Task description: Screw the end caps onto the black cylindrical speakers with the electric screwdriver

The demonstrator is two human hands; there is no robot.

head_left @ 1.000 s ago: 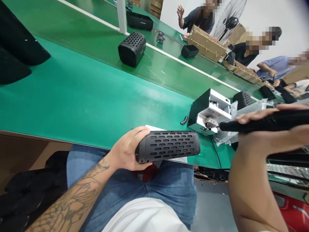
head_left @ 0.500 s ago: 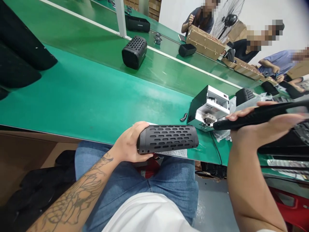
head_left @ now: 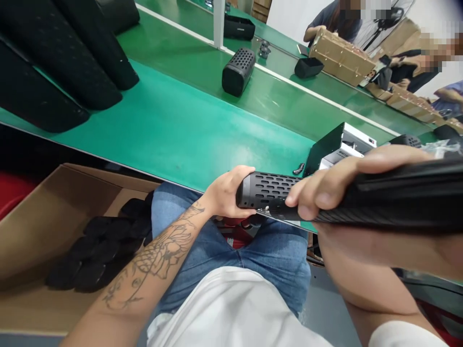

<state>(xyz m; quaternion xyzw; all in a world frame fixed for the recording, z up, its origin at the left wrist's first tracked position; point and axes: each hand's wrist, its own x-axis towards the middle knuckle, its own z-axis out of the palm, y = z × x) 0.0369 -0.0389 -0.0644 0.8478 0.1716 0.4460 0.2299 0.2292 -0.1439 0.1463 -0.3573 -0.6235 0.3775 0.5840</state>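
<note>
My left hand (head_left: pixel 228 193) is wrapped round the left end of a black speaker housing (head_left: pixel 273 185) with rows of slots, held at the table's front edge. In my right hand (head_left: pixel 333 185) is a black electric screwdriver (head_left: pixel 405 197), lying nearly level with its nose pointing left. That nose is in front of the housing's lower side, and I cannot tell whether it touches. My right fingers hide the housing's right end. A small black curved piece (head_left: pixel 298 168) lies on the green table just beyond it.
Behind my right hand stands a screw feeder (head_left: pixel 325 147). Another slotted housing (head_left: pixel 238 72) rests on the green belt. Tall black casings (head_left: pixel 72 58) stand at the left. Below them, a cardboard box (head_left: pixel 32 246) holds several black parts. Co-workers sit across the line.
My right hand has brought the screwdriver left, from the screw feeder to the housing. My left hand still grips the housing. The view has turned left, showing more of the cardboard box.
</note>
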